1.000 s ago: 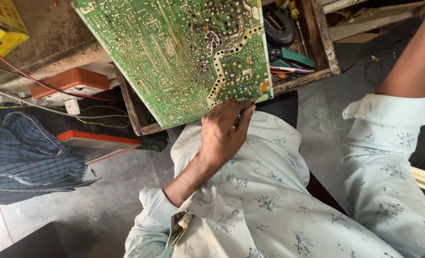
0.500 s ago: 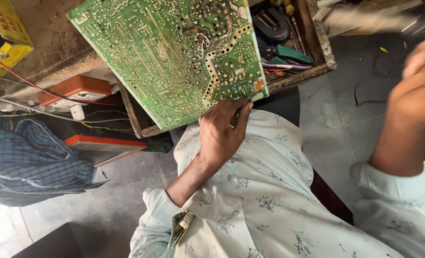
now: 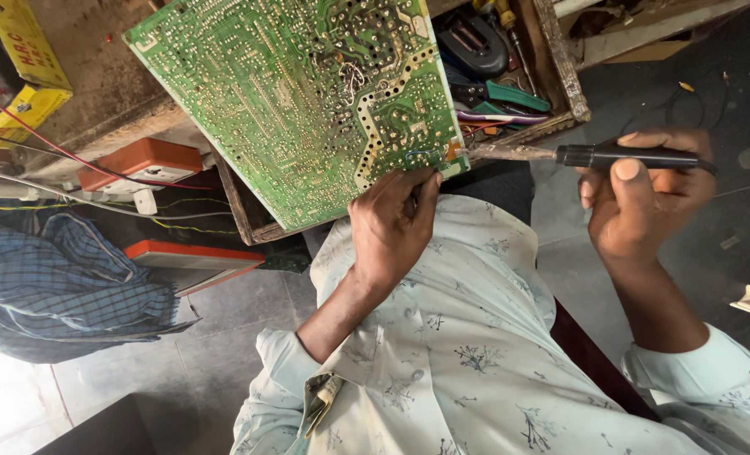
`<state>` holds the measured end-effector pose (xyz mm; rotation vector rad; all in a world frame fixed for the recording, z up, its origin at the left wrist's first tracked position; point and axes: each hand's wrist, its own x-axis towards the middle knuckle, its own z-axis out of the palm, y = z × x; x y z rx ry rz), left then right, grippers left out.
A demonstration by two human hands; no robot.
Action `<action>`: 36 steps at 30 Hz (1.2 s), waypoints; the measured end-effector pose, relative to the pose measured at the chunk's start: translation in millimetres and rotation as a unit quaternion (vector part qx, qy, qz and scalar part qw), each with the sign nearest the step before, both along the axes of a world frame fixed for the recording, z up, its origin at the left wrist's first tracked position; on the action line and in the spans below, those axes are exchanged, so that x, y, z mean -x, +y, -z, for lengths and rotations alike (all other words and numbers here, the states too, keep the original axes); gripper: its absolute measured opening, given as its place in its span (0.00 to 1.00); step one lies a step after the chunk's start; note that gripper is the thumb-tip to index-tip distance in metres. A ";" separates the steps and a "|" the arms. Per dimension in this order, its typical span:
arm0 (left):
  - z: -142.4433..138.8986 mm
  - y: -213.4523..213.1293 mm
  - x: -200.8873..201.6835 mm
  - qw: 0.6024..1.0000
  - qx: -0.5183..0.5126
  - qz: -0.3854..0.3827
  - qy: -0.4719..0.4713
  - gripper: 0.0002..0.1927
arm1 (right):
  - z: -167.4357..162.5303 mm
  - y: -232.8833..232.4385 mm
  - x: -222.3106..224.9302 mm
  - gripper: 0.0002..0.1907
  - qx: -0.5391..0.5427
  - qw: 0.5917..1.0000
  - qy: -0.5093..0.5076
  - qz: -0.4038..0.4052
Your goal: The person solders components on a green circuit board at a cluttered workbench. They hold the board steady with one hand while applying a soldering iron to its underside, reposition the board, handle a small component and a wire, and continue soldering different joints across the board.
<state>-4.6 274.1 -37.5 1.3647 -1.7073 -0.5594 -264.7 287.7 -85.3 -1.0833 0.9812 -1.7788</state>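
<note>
Two hands are busy here. The left hand (image 3: 389, 226) grasps the lower edge of a green circuit board (image 3: 307, 101) and holds it tilted, with the solder side toward the camera. The right hand (image 3: 644, 198) is closed around the black handle of a soldering iron (image 3: 594, 155), which lies almost level; its metal tip touches the lower right corner of the board, just beside the left fingers (image 3: 425, 181). Behind the board stands a wooden tray (image 3: 564, 80) with pliers and other tools in it. At the left lie an orange box (image 3: 139, 160), some thin wires and a blue checked cloth (image 3: 63, 286) on the grey floor.
</note>
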 end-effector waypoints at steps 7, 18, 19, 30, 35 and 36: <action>-1.4 -0.1 1.8 1.000 -0.001 -0.001 0.009 0.03 | -2.5 -2.2 -3.6 0.15 -0.010 1.000 0.003 -0.010; -3.0 1.2 1.6 1.000 -0.011 -0.013 0.003 0.03 | -1.8 -4.7 -4.2 0.14 0.006 0.999 0.028 -0.021; -3.4 1.3 1.3 1.000 -0.011 -0.014 0.002 0.03 | -1.2 -4.6 -4.1 0.14 0.010 0.999 0.032 -0.020; -1.8 -0.9 8.8 1.000 -0.006 -0.021 0.004 0.02 | 0.8 -4.6 7.4 0.14 0.080 0.991 0.095 -0.052; 0.2 -3.9 12.1 1.000 -0.012 -0.022 0.006 0.02 | -2.7 -4.8 9.4 0.12 0.124 0.979 0.154 -0.050; 0.8 -4.3 12.9 1.000 -0.010 -0.023 0.006 0.02 | -4.0 -5.6 9.5 0.11 0.140 0.973 0.178 -0.049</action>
